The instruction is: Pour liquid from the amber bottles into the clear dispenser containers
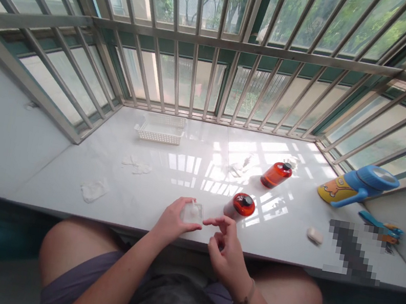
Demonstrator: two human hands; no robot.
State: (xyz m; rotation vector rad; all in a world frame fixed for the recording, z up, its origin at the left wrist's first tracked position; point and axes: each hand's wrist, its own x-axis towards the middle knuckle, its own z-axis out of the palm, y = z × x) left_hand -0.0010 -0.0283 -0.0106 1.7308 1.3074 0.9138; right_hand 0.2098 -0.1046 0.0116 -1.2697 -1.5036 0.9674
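Note:
My left hand grips a small clear square box by its sides, thumb along the near edge and fingers at the far left. Something whitish shows in or on the box, too small to name. Just right of it is my right hand, its index finger stretched toward the box's right edge and the other fingers loosely curled, with nothing seen in them. Whether that fingertip touches the box I cannot tell. Behind my right hand an orange-red bottle with a black cap stands upright.
A second orange-red bottle stands farther back. A white basket is at the back left, crumpled white tissue nearer. To the right are a blue-and-yellow jug, a whitish block and a blue-orange tool. Metal bars line the window.

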